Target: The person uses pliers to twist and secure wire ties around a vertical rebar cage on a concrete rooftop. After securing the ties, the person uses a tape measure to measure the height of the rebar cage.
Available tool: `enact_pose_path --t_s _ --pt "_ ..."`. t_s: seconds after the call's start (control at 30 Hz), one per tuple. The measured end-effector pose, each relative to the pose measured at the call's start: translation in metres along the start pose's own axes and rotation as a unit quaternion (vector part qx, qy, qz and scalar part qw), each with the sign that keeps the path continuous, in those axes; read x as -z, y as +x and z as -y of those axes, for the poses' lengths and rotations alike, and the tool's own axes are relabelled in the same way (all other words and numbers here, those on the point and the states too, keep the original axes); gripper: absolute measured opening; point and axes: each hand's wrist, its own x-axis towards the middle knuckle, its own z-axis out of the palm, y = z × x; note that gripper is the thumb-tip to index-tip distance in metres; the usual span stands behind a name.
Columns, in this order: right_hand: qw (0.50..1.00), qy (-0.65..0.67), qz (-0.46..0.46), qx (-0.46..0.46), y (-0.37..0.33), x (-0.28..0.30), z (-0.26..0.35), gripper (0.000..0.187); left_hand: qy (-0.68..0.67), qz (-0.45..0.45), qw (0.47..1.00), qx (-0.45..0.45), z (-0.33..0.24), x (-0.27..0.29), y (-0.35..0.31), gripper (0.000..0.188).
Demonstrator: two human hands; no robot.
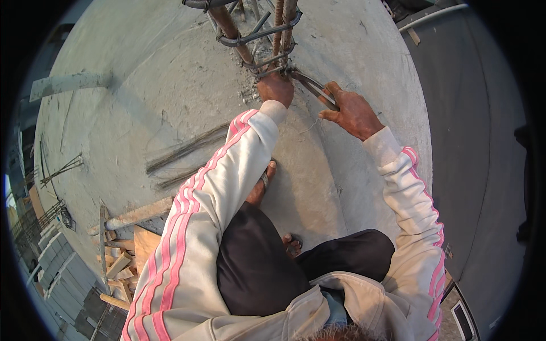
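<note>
My right hand [355, 113] grips the handles of metal pincers [314, 86], thumb on one side and fingers on the other. The jaws meet the lowest tie ring [267, 71] near the foot of a cage of upright rusty rebar [234, 33]. At that same foot, close to the jaws, my left hand [276, 88] is closed; its fingertips are hidden behind the hand, and what they hold cannot be made out. More dark stirrups [247, 38] circle the bars higher up.
A bundle of thin tie wire [185, 149] lies on the concrete slab [136, 113], left of my bare foot [263, 184]. Wood offcuts [119, 264] are piled at lower left. Past the slab's right edge stands a dark grey surface [466, 142].
</note>
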Motion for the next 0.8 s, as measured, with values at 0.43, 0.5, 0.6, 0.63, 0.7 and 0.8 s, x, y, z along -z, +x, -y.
enact_pose_path --t_s 0.43,0.5,0.6,0.63,0.7,0.8 --pt "0.986 0.141 0.059 -0.069 -0.01 -0.007 0.006 0.047 -0.03 -0.015 0.999 -0.006 0.006 -0.006 0.003 0.037" --pt "0.996 -0.058 -0.06 0.01 -0.015 -0.016 0.008 0.047 -0.025 -0.027 0.999 -0.029 0.007 -0.006 0.003 0.039" --pt "0.959 -0.236 -0.158 0.019 -0.018 -0.026 0.012 0.043 -0.029 -0.025 0.999 -0.031 0.009 -0.007 0.001 0.041" --pt "0.957 -0.249 -0.15 -0.003 -0.018 -0.027 0.014 0.041 -0.035 -0.02 0.999 -0.015 0.009 -0.007 0.0 0.04" --pt "0.967 -0.221 -0.112 -0.052 -0.015 -0.027 0.018 0.037 -0.053 -0.029 0.998 -0.012 0.008 -0.009 0.001 0.04" --pt "0.988 -0.093 -0.02 -0.118 -0.018 -0.026 0.022 0.03 -0.063 -0.007 0.998 -0.02 0.01 -0.009 0.003 0.045"
